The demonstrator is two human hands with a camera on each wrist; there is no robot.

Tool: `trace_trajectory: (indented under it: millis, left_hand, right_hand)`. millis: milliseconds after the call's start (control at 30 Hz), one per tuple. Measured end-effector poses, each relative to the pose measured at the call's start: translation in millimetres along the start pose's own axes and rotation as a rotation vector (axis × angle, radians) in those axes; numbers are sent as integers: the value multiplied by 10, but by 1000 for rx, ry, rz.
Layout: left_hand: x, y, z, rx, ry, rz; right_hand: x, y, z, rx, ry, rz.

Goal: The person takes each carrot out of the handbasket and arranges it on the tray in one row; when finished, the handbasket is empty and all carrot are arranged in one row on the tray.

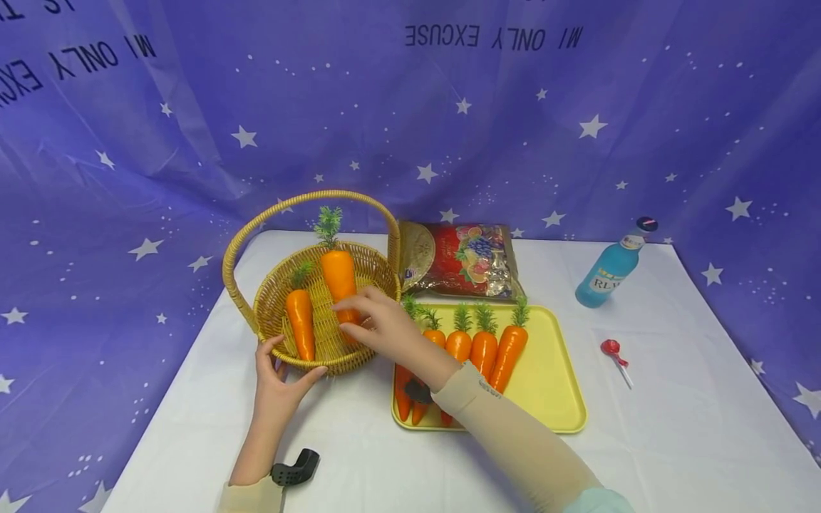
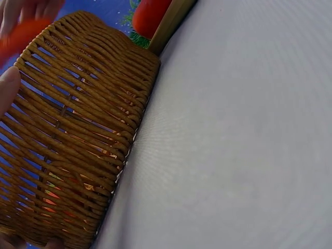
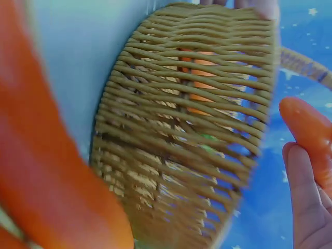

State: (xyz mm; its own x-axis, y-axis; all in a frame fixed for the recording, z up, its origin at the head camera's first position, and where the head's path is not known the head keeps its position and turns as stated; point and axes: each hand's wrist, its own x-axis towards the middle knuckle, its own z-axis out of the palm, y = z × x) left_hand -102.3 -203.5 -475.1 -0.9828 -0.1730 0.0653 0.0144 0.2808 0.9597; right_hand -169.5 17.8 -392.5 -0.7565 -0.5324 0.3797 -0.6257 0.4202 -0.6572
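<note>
A wicker basket [image 1: 333, 367] with a tall handle has its near rim gripped by my left hand [image 1: 276, 388]; the left wrist view shows a thumb [image 2: 8, 91] against the weave. An orange carrot [image 1: 338, 274] with a green top is pinched at its lower part by my right hand [image 1: 388, 331], over the basket's right side. The right wrist view has this carrot [image 3: 308, 122] beside the basket's rim, with fingers [image 3: 306, 197] on it. Another carrot [image 1: 300, 320] lies inside the basket, on the left.
A yellow tray [image 1: 551, 385] with several carrots [image 1: 509, 353] stands right of the basket, under my right forearm. Behind it lies a red and gold packet [image 1: 462, 260]. Farther right are a blue bottle [image 1: 609, 274] and a red lollipop [image 1: 612, 348].
</note>
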Motion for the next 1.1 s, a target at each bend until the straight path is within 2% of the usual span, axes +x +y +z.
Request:
trace_trajectory:
  millis: [233, 367, 500, 700, 833, 933, 1100]
  left_hand:
    - [-7, 8, -2, -12, 1, 5]
    - [0, -16, 3, -10, 3, 11]
    - [5, -38, 6, -10, 8, 8]
    - [11, -25, 11, -10, 5, -1]
    - [9, -11, 14, -10, 1, -4]
    - [3, -8, 13, -13, 2, -8]
    - [-5, -13, 7, -13, 5, -17]
  right_hand:
    - [-372, -76, -262, 25, 80, -50]
    - [-593, -78, -439, 53, 134, -20]
    - [-831, -19, -622, 74, 198, 49]
    - [-1258, 166, -897, 1, 319, 215]
    - [-1566, 307, -1039, -52, 372, 361]
    - [-1768, 395, -1103, -113, 349, 476]
    - [-2010, 481, -1141, -196, 243, 650]
